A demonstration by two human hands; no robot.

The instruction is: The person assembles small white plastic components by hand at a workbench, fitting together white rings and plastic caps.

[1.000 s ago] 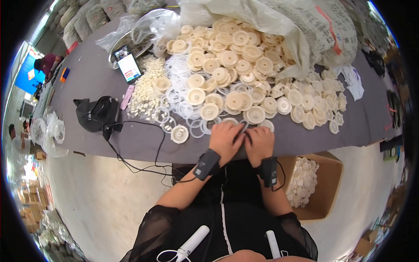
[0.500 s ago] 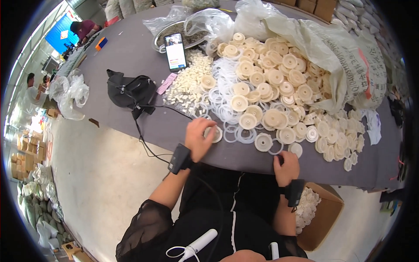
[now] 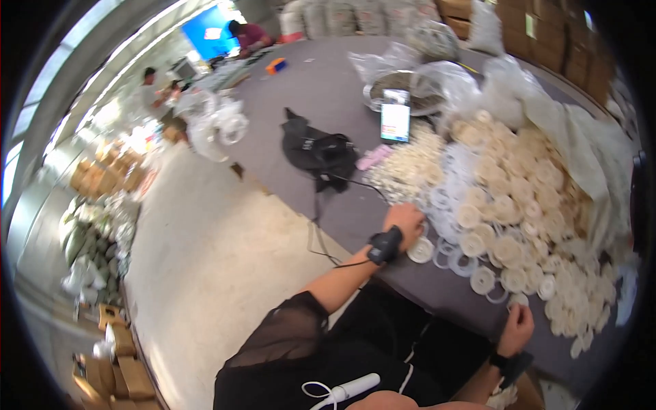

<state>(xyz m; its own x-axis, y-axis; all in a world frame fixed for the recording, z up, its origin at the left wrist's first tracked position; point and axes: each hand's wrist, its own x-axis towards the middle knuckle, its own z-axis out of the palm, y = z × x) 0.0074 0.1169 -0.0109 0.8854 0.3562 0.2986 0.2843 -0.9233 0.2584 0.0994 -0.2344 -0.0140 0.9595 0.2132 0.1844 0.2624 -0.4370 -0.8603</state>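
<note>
My left hand [image 3: 406, 224] is at the near edge of the heap of small cream pieces [image 3: 403, 166], its fingers bent downward and blurred. Just below its fingertips a round cream plastic disc [image 3: 420, 251] lies flat on the table. My right hand [image 3: 517, 329] is at the table's near edge, thumb and fingers closed on the near rim of another cream disc [image 3: 519, 299]. Between the hands are translucent rings [image 3: 463, 264] and a ridged cream disc [image 3: 482, 280]. A large pile of similar discs [image 3: 509, 191] spreads to the right.
A black bag [image 3: 318, 152] with a cable lies left of the parts. A lit phone [image 3: 395, 116] leans against a bowl [image 3: 374, 96] with plastic film. A pale woven sack [image 3: 581, 143] lies behind the discs. Two people [image 3: 249, 37] [image 3: 152, 92] are far left.
The whole view has swung left, so the table appears shifted right and tilted. My left hand has moved off the disc toward the small pieces; my right fingers have come onto a disc.
</note>
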